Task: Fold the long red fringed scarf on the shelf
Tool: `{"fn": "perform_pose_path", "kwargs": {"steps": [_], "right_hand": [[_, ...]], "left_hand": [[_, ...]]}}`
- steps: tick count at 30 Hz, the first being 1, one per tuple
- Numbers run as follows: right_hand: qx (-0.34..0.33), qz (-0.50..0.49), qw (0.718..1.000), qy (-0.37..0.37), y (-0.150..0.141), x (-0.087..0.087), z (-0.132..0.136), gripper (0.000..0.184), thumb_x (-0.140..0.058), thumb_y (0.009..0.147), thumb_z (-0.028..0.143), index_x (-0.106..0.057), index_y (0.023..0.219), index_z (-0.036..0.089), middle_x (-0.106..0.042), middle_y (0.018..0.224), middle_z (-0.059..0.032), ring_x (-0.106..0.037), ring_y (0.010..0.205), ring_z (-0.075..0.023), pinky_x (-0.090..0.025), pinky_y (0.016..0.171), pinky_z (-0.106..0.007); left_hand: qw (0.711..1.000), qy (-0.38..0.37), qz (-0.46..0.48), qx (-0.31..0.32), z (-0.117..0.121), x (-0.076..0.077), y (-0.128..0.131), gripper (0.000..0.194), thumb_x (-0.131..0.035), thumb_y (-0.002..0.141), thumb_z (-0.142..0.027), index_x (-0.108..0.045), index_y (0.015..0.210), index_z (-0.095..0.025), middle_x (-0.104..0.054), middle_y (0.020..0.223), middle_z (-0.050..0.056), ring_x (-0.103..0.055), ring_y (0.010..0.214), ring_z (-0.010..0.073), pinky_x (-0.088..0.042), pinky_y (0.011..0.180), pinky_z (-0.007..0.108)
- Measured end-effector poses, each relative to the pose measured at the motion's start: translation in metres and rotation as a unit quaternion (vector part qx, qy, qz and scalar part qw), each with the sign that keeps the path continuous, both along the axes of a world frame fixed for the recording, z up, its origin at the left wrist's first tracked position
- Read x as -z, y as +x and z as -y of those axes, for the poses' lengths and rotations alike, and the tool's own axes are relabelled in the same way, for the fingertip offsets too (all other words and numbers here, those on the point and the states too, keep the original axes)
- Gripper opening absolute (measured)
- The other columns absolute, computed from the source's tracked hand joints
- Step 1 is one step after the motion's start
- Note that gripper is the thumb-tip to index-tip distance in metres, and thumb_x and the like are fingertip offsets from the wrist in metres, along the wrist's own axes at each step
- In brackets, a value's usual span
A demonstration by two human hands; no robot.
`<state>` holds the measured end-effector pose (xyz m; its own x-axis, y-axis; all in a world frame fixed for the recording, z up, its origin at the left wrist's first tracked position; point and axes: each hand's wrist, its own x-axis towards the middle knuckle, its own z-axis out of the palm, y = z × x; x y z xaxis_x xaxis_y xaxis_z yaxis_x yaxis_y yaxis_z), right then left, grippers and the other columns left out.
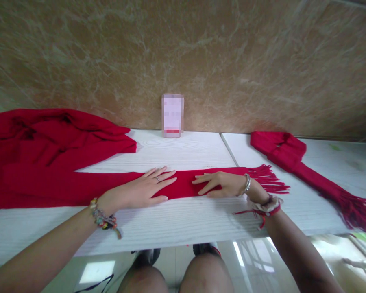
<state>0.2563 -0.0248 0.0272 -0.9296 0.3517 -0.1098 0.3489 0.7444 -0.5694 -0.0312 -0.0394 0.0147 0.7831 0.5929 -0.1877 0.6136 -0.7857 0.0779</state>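
A red scarf (183, 185) lies in a long flat band across the white table, its fringe (270, 179) pointing right. My left hand (143, 188) rests flat on the band, fingers stretched out to the right. Facing it, my right hand (218, 183) lies on the same band nearer the fringe, fingers extended to the left and spread. A strip of bare red cloth shows between the two sets of fingertips. Toward the left, the band runs into a wide, loosely heaped part of red cloth (49, 138).
Against the brown marbled wall (183, 49) leans a phone (172, 116) with a blurred screen. Another red fringed piece (311, 177), folded at its far end, lies at the right. The white table (158, 228) has a seam right of the phone; its front edge is above my knees.
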Motion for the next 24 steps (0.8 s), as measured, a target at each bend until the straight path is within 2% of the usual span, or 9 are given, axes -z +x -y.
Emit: {"fn": "perform_pose_path", "kwargs": {"steps": [3, 5, 7, 9, 11, 14, 16, 19, 24], "right_hand": [[0.012, -0.031, 0.999, -0.019, 0.004, -0.003, -0.002, 0.027, -0.047, 0.086, 0.029, -0.065, 0.102, 0.017, -0.057, 0.12, -0.0091, -0.042, 0.12, -0.0179, -0.035, 0.1, -0.036], [0.065, -0.071, 0.995, 0.017, -0.001, -0.001, 0.0, 0.03, -0.044, 0.088, 0.03, -0.062, 0.108, 0.016, -0.061, 0.115, -0.0089, -0.047, 0.117, -0.0167, -0.034, 0.101, -0.037], [0.151, -0.095, 0.98, 0.088, -0.014, 0.005, 0.004, 0.036, -0.04, 0.089, 0.031, -0.053, 0.119, 0.016, -0.055, 0.123, -0.0098, -0.044, 0.119, -0.017, -0.03, 0.103, -0.04], [0.223, -0.065, 0.961, 0.152, -0.03, 0.014, 0.01, 0.047, -0.04, 0.089, 0.035, -0.041, 0.129, 0.012, -0.044, 0.133, -0.0133, -0.033, 0.127, -0.0204, -0.028, 0.104, -0.043], [0.25, -0.004, 0.949, 0.19, -0.043, 0.024, 0.018, 0.059, -0.042, 0.087, 0.043, -0.032, 0.134, 0.01, -0.033, 0.139, -0.0154, -0.025, 0.13, -0.0251, -0.027, 0.103, -0.047], [0.256, 0.07, 0.935, 0.236, -0.046, 0.035, 0.029, 0.058, -0.036, 0.088, 0.047, -0.03, 0.135, 0.013, -0.031, 0.141, -0.0122, -0.024, 0.13, -0.026, -0.023, 0.104, -0.048], [0.275, 0.104, 0.92, 0.258, -0.032, 0.039, 0.033, 0.054, -0.033, 0.09, 0.044, -0.03, 0.136, 0.016, -0.03, 0.141, -0.0104, -0.024, 0.13, -0.025, -0.023, 0.104, -0.048], [0.322, 0.158, 0.891, 0.279, 0.009, 0.04, 0.034, 0.049, -0.032, 0.091, 0.037, -0.028, 0.137, 0.017, -0.028, 0.142, -0.0097, -0.023, 0.131, -0.0246, -0.027, 0.102, -0.047], [0.378, 0.26, 0.835, 0.302, 0.091, 0.037, 0.03, 0.037, -0.033, 0.09, 0.018, -0.048, 0.123, 0.012, -0.035, 0.138, -0.0166, -0.028, 0.128, -0.0301, -0.03, 0.098, -0.054]], "left_hand": [[0.999, 0.029, 0.024, 0.024, -0.002, 0.002, 0.004, 0.05, -0.033, 0.09, -0.044, -0.032, 0.134, -0.021, -0.026, 0.144, 0.003, -0.015, 0.133, 0.0175, -0.008, 0.108, 0.035], [0.998, 0.045, 0.035, 0.038, -0.004, 0.006, 0.008, 0.049, -0.03, 0.091, -0.043, -0.033, 0.133, -0.019, -0.027, 0.143, 0.004, -0.019, 0.132, 0.0157, -0.01, 0.108, 0.032], [0.996, 0.061, 0.043, 0.045, -0.005, 0.012, 0.009, 0.051, -0.027, 0.091, -0.042, -0.029, 0.136, -0.017, -0.027, 0.143, 0.005, -0.023, 0.131, 0.0152, -0.013, 0.107, 0.031], [0.994, 0.079, 0.052, 0.046, -0.006, 0.02, 0.008, 0.053, -0.025, 0.092, -0.044, -0.026, 0.137, -0.016, -0.028, 0.143, 0.007, -0.026, 0.13, 0.0164, -0.015, 0.107, 0.032], [0.992, 0.095, 0.061, 0.049, -0.008, 0.026, 0.005, 0.054, -0.023, 0.091, -0.045, -0.027, 0.137, -0.016, -0.03, 0.142, 0.008, -0.028, 0.129, 0.018, -0.017, 0.106, 0.033], [0.99, 0.105, 0.073, 0.064, -0.011, 0.031, 0.002, 0.054, -0.023, 0.091, -0.045, -0.027, 0.137, -0.017, -0.032, 0.141, 0.006, -0.031, 0.128, 0.0184, -0.02, 0.105, 0.033], [0.989, 0.106, 0.072, 0.072, -0.011, 0.031, 0.002, 0.053, -0.022, 0.092, -0.044, -0.027, 0.137, -0.018, -0.032, 0.141, 0.005, -0.031, 0.128, 0.0178, -0.02, 0.105, 0.033], [0.99, 0.1, 0.058, 0.075, -0.01, 0.027, 0.003, 0.052, -0.02, 0.092, -0.042, -0.027, 0.137, -0.016, -0.031, 0.141, 0.006, -0.03, 0.128, 0.0174, -0.019, 0.105, 0.034], [0.993, 0.084, 0.056, 0.063, -0.009, 0.023, 0.005, 0.051, -0.023, 0.092, -0.04, -0.028, 0.137, -0.016, -0.032, 0.14, 0.007, -0.03, 0.128, 0.0171, -0.019, 0.105, 0.034]]}}
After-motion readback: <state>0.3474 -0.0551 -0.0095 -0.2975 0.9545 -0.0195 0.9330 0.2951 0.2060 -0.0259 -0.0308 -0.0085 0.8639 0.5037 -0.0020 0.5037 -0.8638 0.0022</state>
